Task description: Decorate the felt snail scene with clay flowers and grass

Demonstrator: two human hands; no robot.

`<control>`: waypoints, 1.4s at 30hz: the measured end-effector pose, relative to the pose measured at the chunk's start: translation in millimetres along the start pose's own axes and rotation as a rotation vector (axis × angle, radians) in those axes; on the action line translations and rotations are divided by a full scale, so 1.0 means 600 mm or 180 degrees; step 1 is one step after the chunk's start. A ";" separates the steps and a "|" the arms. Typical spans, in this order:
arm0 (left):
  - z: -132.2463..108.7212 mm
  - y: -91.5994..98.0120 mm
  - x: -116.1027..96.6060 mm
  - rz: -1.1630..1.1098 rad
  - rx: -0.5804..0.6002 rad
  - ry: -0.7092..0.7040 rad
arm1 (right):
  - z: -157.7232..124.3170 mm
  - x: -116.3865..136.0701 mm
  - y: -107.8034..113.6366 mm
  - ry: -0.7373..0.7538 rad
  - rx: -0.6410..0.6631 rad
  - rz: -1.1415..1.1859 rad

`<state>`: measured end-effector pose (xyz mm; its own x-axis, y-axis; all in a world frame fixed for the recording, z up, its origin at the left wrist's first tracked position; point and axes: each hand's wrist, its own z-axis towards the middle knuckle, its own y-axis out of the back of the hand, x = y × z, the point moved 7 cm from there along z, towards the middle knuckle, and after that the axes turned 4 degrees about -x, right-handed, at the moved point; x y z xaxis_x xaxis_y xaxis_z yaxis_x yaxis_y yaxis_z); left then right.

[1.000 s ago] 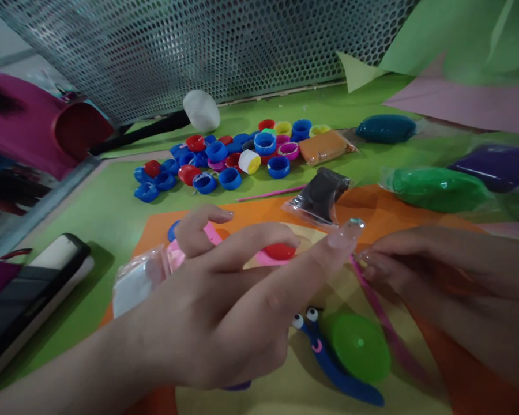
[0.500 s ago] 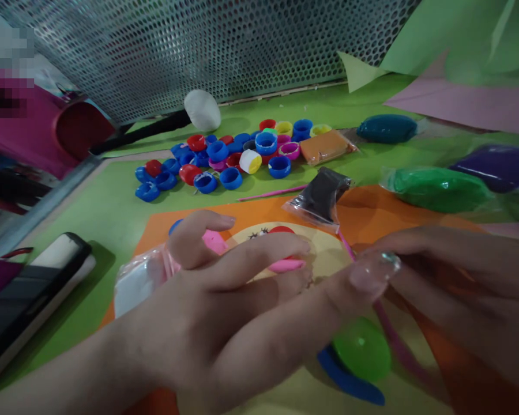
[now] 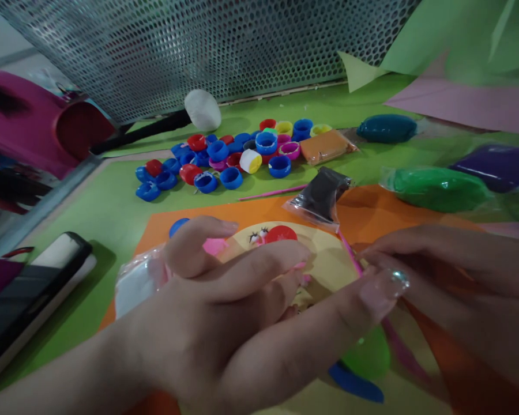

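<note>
My left hand reaches over the middle of a picture, its fingers apart and partly bent, the thumb stretched to the right. Close to that thumb tip is my right hand, fingers pressed together; anything between them is hidden. Below lies a yellow round sheet on an orange sheet. Clay pieces on it include a red one, a bright green one and a blue strip. A pink stick tool with a flat end passes behind my thumb.
Bottle caps in several colours cluster behind the sheet. Around them lie bagged clays: black, orange, green, purple. A phone rests at left. A perforated metal panel borders the back.
My left thumb has shifted slightly right and down, and its fingers curl a little more. More of the red clay and the eyes shows. The right hand has barely moved.
</note>
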<state>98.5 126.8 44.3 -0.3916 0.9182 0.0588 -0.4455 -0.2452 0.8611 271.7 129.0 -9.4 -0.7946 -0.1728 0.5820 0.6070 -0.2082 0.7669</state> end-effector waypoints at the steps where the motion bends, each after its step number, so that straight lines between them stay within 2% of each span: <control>1: 0.001 0.003 -0.008 0.0127 -0.0098 -0.0234 | 0.000 0.000 -0.001 -0.0004 0.0040 0.0005; 3: 0.001 0.005 -0.020 0.0308 -0.0118 -0.0612 | -0.001 0.000 -0.001 -0.0006 0.0043 -0.0021; 7: 0.008 -0.006 -0.017 0.0184 0.0301 -0.0606 | 0.000 0.000 0.002 0.0052 -0.0051 -0.0115; 13: 0.013 -0.010 -0.025 0.0426 0.0387 -0.0806 | 0.004 0.007 0.009 0.0285 -0.0260 -0.0067; 15: 0.011 -0.008 -0.026 0.0497 0.0280 -0.0734 | 0.004 0.009 0.011 0.0330 -0.0330 -0.0050; 17: 0.008 -0.001 -0.018 0.0622 0.0081 -0.0453 | 0.005 0.013 0.012 0.0353 -0.0345 0.0084; 19: 0.003 0.007 -0.008 0.0760 -0.0144 -0.0134 | 0.006 0.016 0.011 0.0312 -0.0251 0.0297; 20: 0.001 0.009 -0.006 0.0771 -0.0211 -0.0111 | 0.008 0.017 0.010 0.0288 -0.0195 0.0373; 25: 0.000 0.008 -0.023 0.0563 -0.0256 -0.0834 | 0.017 0.023 0.006 0.0086 0.0055 0.0480; 29: 0.018 0.015 -0.023 0.0432 -0.0281 -0.0661 | 0.016 0.022 -0.003 -0.0032 0.0298 0.0566; 33: 0.024 0.012 -0.023 0.0377 0.0014 -0.0392 | 0.012 0.022 -0.008 -0.0078 0.0366 0.0618; 39: 0.011 -0.002 -0.033 0.0447 0.0277 -0.0604 | 0.014 0.019 -0.016 -0.0035 0.0359 0.0737; 42: 0.009 -0.004 -0.030 0.0507 0.0359 -0.0483 | 0.015 0.019 -0.018 0.0005 0.0380 0.0806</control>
<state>111.0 112.8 44.2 -0.3205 0.9091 0.2661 -0.2919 -0.3620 0.8853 255.7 138.0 -8.7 -0.6178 -0.2063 0.7588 0.7805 -0.0433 0.6237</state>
